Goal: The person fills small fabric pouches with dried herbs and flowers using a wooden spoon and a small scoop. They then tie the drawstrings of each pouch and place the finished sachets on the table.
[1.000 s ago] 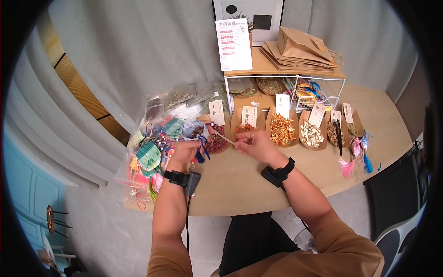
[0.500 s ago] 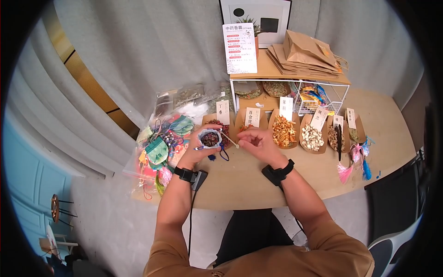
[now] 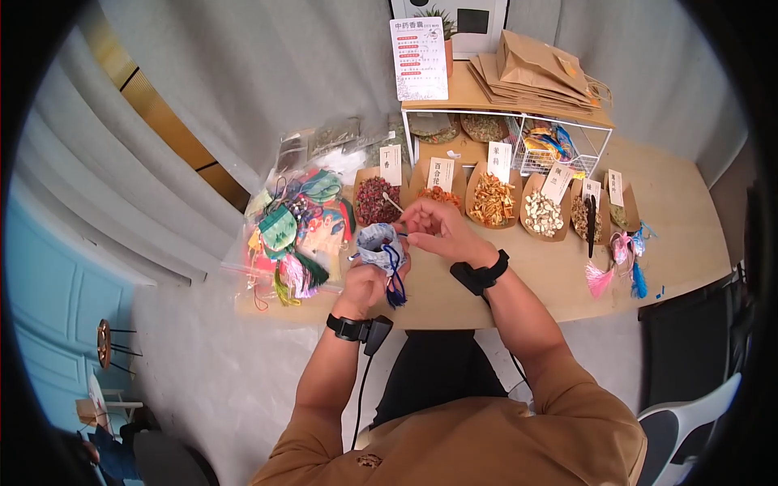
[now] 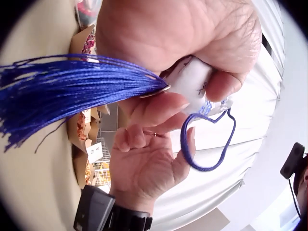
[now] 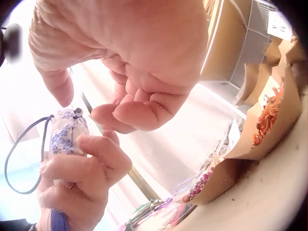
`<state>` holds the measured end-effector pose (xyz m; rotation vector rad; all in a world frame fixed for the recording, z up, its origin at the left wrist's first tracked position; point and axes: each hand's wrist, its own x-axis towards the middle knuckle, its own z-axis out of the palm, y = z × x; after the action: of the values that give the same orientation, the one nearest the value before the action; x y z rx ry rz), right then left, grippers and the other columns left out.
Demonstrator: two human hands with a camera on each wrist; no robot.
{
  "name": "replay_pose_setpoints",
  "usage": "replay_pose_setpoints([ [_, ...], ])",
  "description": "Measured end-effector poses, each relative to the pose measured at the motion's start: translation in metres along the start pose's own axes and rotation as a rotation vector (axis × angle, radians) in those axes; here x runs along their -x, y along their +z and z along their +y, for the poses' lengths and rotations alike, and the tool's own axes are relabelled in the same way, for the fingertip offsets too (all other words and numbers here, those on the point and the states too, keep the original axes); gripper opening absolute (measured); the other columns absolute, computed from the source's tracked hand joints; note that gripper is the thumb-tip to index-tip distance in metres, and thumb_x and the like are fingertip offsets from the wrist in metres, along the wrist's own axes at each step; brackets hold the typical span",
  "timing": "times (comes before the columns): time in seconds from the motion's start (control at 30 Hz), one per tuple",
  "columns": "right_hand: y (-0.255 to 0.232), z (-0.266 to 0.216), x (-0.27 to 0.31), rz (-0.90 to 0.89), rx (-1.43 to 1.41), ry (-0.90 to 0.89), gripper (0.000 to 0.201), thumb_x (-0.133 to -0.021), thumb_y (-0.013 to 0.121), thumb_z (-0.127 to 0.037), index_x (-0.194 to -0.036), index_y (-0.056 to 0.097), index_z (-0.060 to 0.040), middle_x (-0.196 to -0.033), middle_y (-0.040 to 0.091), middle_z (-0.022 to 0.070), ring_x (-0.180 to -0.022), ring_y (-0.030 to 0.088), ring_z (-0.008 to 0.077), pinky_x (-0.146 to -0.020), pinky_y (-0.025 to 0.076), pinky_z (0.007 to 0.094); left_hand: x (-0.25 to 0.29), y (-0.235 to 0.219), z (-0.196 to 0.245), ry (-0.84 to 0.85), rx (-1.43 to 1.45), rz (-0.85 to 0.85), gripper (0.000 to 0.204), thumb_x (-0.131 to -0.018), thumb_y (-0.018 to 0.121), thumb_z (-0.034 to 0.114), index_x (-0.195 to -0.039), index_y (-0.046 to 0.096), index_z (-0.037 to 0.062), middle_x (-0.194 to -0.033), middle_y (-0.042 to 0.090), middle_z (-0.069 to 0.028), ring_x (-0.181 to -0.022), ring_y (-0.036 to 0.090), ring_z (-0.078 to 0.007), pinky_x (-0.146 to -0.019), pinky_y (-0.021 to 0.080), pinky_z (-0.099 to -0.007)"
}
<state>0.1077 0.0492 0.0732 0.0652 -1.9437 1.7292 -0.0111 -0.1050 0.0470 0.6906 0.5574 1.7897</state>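
Note:
My left hand (image 3: 365, 287) grips a small blue-and-white cloth pouch (image 3: 378, 241) from below, its mouth upward. A dark blue tassel (image 4: 96, 89) hangs from the pouch, and a loop of blue cord (image 4: 184, 144) sticks out at its mouth. Beside the pouch's rim is my right hand (image 3: 442, 231), fingers loosely bent and thumb apart from them. The right wrist view shows nothing between that thumb and the fingers. Just behind the hands, a small light spoon (image 3: 392, 201) lies across dried red buds (image 3: 373, 197) in a paper tray.
Labelled paper trays with orange strips (image 3: 491, 198), white pieces (image 3: 543, 214) and other dried plants run rightward. Black tongs (image 3: 592, 227) lie on one. Bagged sachets with tassels (image 3: 279, 231) pile up at left. Behind stands a shelf (image 3: 462, 104) with paper bags (image 3: 535, 77).
My left hand has come away from the sachet pile, rightward and closer to my body, with the pouch. The pouch, whose dark contents faced up, is tilted. My right hand has moved to its rim.

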Motion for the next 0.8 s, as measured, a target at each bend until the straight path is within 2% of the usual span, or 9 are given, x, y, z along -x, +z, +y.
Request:
replay_pose_setpoints([
  [0.17,0.003,-0.030,0.010,-0.247,0.366,-0.003,0.013,-0.088,0.067,-0.012,-0.081,0.061,-0.0030,-0.062,0.052,-0.0050,-0.055,0.042,0.0009,-0.048,0.032,0.0207,0.026,-0.014,-0.016,-0.124,-0.102,0.084,0.057,-0.064,0.054,0.007,-0.121,0.049,-0.0010,-0.088,0.062,-0.0216,-0.065,0.060,-0.0233,-0.052,0.048,-0.0277],
  [0.27,0.007,-0.038,0.032,-0.202,0.405,0.066,0.017,-0.088,0.067,-0.012,-0.076,0.059,-0.0020,-0.059,0.051,-0.0030,-0.054,0.041,0.0009,-0.047,0.031,0.0212,0.034,-0.010,-0.027,-0.112,-0.182,0.050,0.055,-0.068,0.054,0.006,-0.122,0.048,-0.0014,-0.092,0.062,-0.0196,-0.070,0.064,-0.0245,-0.052,0.049,-0.0271],
  [0.3,0.005,-0.039,0.041,-0.194,0.377,0.058,0.018,-0.091,0.064,-0.012,-0.076,0.059,-0.0019,-0.061,0.056,-0.0022,-0.055,0.045,0.0014,-0.047,0.034,0.0203,0.039,-0.010,-0.032,-0.093,-0.241,0.057,0.050,-0.080,0.059,0.011,-0.126,0.046,-0.0020,-0.100,0.064,-0.0175,-0.084,0.067,-0.0266,-0.058,0.053,-0.0292],
  [0.4,0.013,-0.034,0.072,0.010,0.083,0.215,0.020,-0.093,0.059,-0.012,-0.076,0.058,-0.0022,-0.064,0.059,-0.0009,-0.056,0.051,0.0029,-0.048,0.037,0.0194,0.038,-0.003,-0.040,-0.047,-0.322,-0.044,0.052,-0.090,0.061,0.023,-0.131,0.042,-0.0026,-0.109,0.064,-0.0146,-0.099,0.066,-0.0262,-0.072,0.055,-0.0321],
  [0.43,0.011,-0.029,0.082,0.045,0.074,0.270,0.020,-0.096,0.055,-0.013,-0.079,0.057,-0.0028,-0.069,0.062,0.0008,-0.057,0.055,0.0046,-0.049,0.041,0.0193,0.038,-0.002,-0.047,0.036,-0.443,-0.065,0.050,-0.098,0.051,0.035,-0.130,0.045,-0.0034,-0.112,0.064,-0.0129,-0.103,0.064,-0.0225,-0.086,0.052,-0.0347],
  [0.53,0.014,-0.012,0.106,0.201,-0.049,0.357,0.020,-0.097,0.055,-0.014,-0.081,0.056,-0.0027,-0.073,0.063,0.0018,-0.060,0.056,0.0044,-0.050,0.044,0.0200,0.033,0.001,-0.064,-0.063,-0.342,0.141,0.045,-0.103,0.038,0.037,-0.116,0.059,-0.0011,-0.101,0.067,-0.0064,-0.090,0.062,-0.0108,-0.081,0.049,-0.0256],
  [0.57,0.015,-0.011,0.108,0.220,-0.042,0.340,0.020,-0.097,0.055,-0.014,-0.080,0.057,-0.0027,-0.072,0.064,0.0019,-0.059,0.056,0.0042,-0.050,0.044,0.0200,0.031,0.003,-0.065,-0.071,-0.417,0.167,0.050,-0.106,0.029,0.036,-0.112,0.062,-0.0015,-0.101,0.067,-0.0069,-0.091,0.062,-0.0115,-0.082,0.049,-0.0262],
  [0.67,0.020,-0.011,0.119,0.250,0.017,0.319,0.020,-0.096,0.056,-0.015,-0.081,0.057,-0.0026,-0.071,0.063,0.0020,-0.059,0.056,0.0042,-0.051,0.045,0.0199,0.026,0.012,-0.066,-0.006,-0.558,0.245,0.052,-0.105,0.030,0.037,-0.117,0.058,-0.0047,-0.107,0.066,-0.0110,-0.097,0.064,-0.0177,-0.089,0.049,-0.0321],
  [0.8,0.014,-0.015,0.123,0.247,0.098,0.330,0.019,-0.098,0.054,-0.013,-0.082,0.056,-0.0028,-0.076,0.063,0.0017,-0.063,0.057,0.0049,-0.054,0.046,0.0199,0.021,0.016,-0.061,0.073,-0.590,0.215,0.051,-0.105,0.031,0.036,-0.118,0.058,-0.0057,-0.106,0.066,-0.0127,-0.095,0.064,-0.0186,-0.088,0.049,-0.0309],
])
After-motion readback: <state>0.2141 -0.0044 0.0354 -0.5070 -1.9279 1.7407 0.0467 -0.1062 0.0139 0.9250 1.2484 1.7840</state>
